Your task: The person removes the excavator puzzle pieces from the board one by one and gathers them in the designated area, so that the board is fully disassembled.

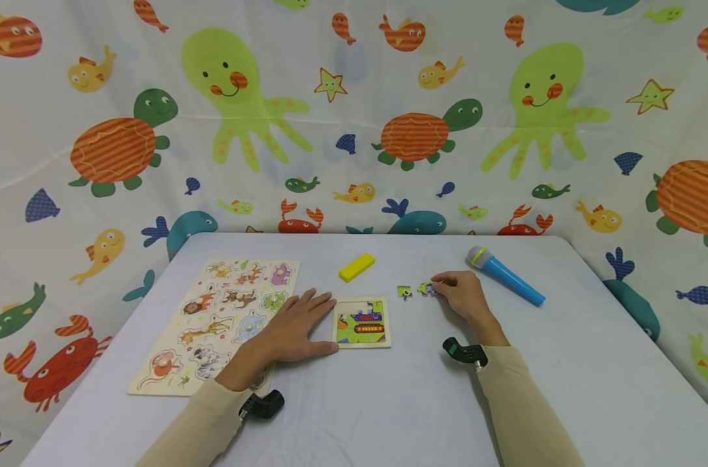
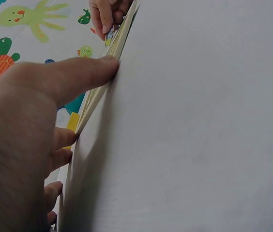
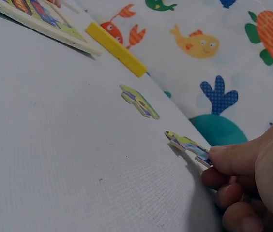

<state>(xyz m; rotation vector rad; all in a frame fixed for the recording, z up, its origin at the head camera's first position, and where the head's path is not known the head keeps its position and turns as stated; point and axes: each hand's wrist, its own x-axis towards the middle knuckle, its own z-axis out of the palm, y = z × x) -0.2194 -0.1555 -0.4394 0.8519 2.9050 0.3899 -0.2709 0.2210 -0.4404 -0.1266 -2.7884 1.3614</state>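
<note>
Wooden-framed, the tracked-vehicle puzzle [image 1: 362, 322] lay on the table [image 1: 412, 402] against the spread left hand [image 1: 295, 329], while the right hand [image 1: 463, 294] pinched a jigsaw piece [image 3: 189, 144] by one end, an off-centre hold that might let it twist.

Wooden animal board [image 1: 213, 318] on left side of white desk [image 1: 389, 408], lion, giraffe, zebra among pictures. Yellow block [image 1: 357, 267] toward far edge. Blue microphone [image 1: 507, 277], grey head, yellow ring, lying aslant at right. Behind, white cloth [image 1: 336, 175] printed with octopuses, turtles, crabs, fish.
</note>
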